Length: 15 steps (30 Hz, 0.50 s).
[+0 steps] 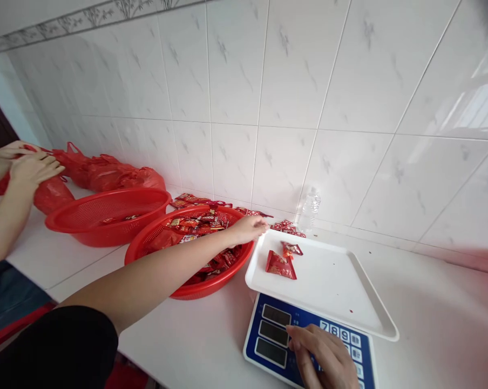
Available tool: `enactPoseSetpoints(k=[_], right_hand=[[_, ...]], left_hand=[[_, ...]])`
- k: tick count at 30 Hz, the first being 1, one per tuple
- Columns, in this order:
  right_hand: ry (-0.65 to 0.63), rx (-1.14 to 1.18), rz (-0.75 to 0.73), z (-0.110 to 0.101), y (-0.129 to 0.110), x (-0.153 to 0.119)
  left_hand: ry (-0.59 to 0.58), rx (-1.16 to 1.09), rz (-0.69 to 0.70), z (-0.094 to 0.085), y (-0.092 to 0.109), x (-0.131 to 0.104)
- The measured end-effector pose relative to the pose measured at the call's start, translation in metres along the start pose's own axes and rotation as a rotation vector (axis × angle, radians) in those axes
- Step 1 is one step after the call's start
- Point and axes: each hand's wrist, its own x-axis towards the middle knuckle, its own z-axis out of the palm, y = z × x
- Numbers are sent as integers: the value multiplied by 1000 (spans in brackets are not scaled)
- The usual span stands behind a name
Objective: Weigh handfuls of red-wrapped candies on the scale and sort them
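My left hand (pixel 249 229) reaches across a red basket (pixel 187 293) to the near-left corner of a white tray (pixel 337 281). Its fingers are loosely stretched, and I see nothing in them. On the tray's left part lie a larger red packet (pixel 281 265) and a smaller red packet (pixel 291 249). The tray sits on a blue digital scale (pixel 255 324) with dark displays. My right hand (pixel 325 355) hovers over or rests on the scale's keys, fingers curled and thumb close to the index finger. Nothing shows in it. Many red snack packets (pixel 195 224) fill the basket.
Another red basket (pixel 106 235) with a few packets stands further left. Behind it are filled red plastic bags (pixel 110 173). A co-worker's hands (pixel 29 162) hold a red bag at far left. A clear bottle (pixel 309 209) and loose red packets (pixel 286 227) lie along the tiled wall.
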Motion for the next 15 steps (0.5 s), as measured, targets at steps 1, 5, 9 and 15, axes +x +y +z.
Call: enactPoseSetpoints(k=[1, 5, 9, 15], right_hand=[[-1, 3, -2, 0, 0, -1], [-2, -2, -6, 0, 2, -4], [-22, 0, 2, 0, 6, -7], [-5, -24, 23, 1, 8, -8]], left_hand=[[27, 94, -28, -9, -9, -1], [-77, 279, -134, -33, -53, -12], [-233, 545, -189, -33, -86, -24], [-146, 647, -98, -20, -96, -14]])
